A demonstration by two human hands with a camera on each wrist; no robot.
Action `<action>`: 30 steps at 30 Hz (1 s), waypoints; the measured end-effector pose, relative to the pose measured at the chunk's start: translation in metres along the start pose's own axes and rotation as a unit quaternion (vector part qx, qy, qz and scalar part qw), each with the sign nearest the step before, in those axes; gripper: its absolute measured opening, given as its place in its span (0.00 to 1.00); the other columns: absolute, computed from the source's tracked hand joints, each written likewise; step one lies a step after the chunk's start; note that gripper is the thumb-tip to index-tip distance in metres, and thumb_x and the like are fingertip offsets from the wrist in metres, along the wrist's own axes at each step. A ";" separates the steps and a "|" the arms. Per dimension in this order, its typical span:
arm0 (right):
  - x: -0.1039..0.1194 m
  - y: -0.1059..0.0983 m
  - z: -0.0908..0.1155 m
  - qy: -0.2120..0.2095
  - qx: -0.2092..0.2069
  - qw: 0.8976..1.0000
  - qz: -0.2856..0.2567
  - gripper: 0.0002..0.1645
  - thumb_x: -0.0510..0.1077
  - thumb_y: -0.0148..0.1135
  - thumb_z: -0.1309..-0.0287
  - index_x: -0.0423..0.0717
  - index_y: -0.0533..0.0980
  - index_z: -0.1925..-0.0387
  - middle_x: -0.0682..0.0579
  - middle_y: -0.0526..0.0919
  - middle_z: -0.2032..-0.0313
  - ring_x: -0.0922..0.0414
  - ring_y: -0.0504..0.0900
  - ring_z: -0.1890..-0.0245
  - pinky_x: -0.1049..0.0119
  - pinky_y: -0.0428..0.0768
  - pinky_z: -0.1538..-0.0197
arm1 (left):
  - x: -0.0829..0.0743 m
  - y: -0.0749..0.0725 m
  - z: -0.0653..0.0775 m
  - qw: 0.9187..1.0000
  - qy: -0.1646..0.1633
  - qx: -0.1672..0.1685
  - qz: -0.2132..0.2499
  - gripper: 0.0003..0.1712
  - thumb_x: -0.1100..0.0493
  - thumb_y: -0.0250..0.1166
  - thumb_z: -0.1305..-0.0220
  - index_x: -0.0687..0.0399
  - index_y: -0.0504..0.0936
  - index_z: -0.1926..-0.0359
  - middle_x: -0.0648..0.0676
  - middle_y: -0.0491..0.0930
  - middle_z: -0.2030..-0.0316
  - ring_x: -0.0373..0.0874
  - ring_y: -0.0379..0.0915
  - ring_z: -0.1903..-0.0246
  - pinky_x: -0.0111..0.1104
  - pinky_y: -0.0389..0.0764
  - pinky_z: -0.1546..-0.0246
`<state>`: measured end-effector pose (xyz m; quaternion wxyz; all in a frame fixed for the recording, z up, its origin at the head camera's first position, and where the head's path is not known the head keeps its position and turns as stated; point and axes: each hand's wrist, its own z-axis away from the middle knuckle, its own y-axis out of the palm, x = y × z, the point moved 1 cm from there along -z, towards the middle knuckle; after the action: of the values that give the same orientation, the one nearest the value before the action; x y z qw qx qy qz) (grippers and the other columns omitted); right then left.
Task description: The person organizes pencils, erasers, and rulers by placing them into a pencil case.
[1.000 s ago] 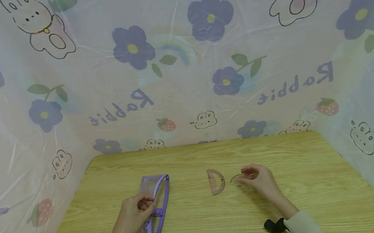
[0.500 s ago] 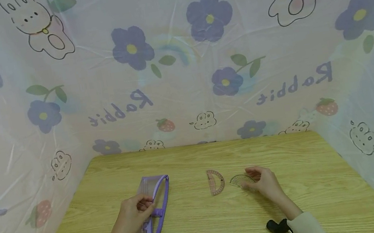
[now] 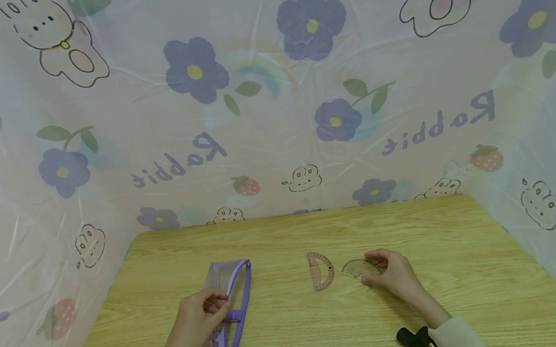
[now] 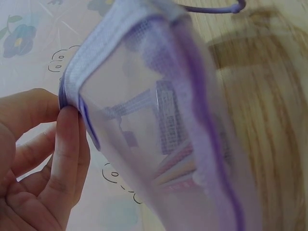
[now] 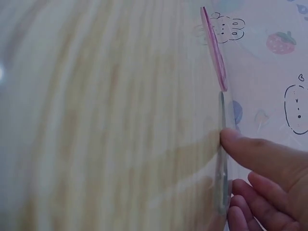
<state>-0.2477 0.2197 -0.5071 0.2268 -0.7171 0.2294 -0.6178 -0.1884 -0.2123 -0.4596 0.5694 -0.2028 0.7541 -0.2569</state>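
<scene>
Though blurred overhead — pouch (image 4: 163, 120) contents wrist-visible.

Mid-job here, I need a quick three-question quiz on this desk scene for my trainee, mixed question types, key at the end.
1. True or false: the left hand grips the purple mesh pencil pouch.
2. Multiple choice: the right hand touches which thing? A. the pink protractor B. the clear protractor C. the pouch
3. Fill in: the pink protractor lies on the wooden table, between the pouch and the ____ protractor.

Key: 1 true; 2 B; 3 clear.
</scene>
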 end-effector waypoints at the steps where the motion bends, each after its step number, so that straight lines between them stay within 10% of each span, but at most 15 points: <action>1: 0.000 0.000 0.000 0.001 -0.001 1.000 0.000 0.32 0.37 0.81 0.56 0.33 0.79 0.48 0.44 0.85 0.53 0.48 0.81 0.54 0.54 0.81 0.49 | 0.000 0.000 0.000 1.000 -0.002 -0.001 0.000 0.04 0.69 0.71 0.40 0.64 0.84 0.63 0.46 0.80 0.73 0.36 0.77 0.73 0.27 0.83 0.69; 30: 0.004 0.002 0.001 -0.009 -0.007 1.000 -0.004 0.26 0.31 0.80 0.58 0.38 0.79 0.55 0.45 0.81 0.55 0.48 0.80 0.56 0.55 0.82 0.53 | -0.001 0.000 -0.002 1.000 -0.001 0.006 0.004 0.04 0.69 0.70 0.40 0.65 0.84 0.63 0.47 0.80 0.73 0.37 0.78 0.73 0.27 0.83 0.70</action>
<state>-0.2460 0.2158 -0.5049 0.2215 -0.7251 0.2289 -0.6105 -0.1896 -0.2113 -0.4586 0.5726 -0.1966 0.7525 -0.2593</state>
